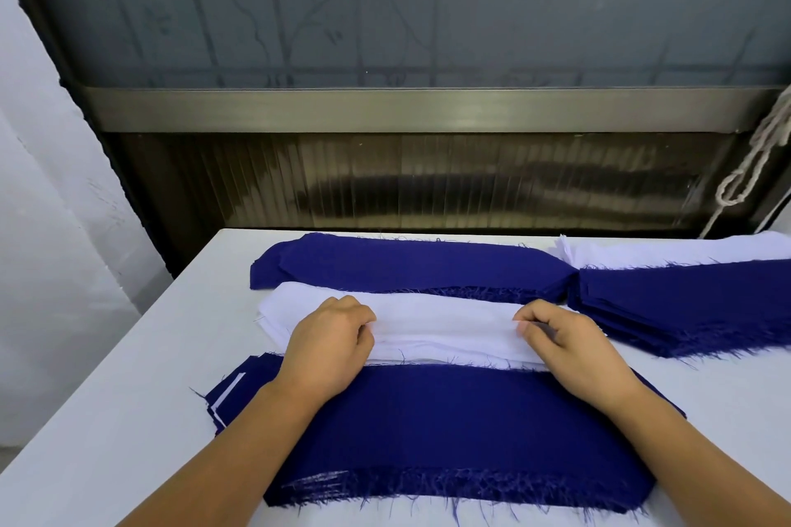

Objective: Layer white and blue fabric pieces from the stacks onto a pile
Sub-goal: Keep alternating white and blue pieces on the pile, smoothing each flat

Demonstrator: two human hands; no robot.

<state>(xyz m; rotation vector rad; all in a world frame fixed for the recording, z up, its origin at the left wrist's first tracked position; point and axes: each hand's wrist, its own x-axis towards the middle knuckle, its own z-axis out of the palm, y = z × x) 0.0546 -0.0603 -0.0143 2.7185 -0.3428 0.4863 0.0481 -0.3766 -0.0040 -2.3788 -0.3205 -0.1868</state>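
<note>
Top white piece [445,325] of the white stack lies crosswise, long axis left-right, just beyond the blue-topped pile [449,419]. My left hand [329,342] and right hand [573,347] each pinch its near edge, evenly spaced. Judged next: pull toward me onto pile.

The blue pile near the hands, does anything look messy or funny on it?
A little. At the left corner of the blue pile, a thin white strip pokes out between the blue layers, so a white piece sits slightly askew. The front edge is frayed, with loose threads. Both hands pinch the white piece behind it.
</note>
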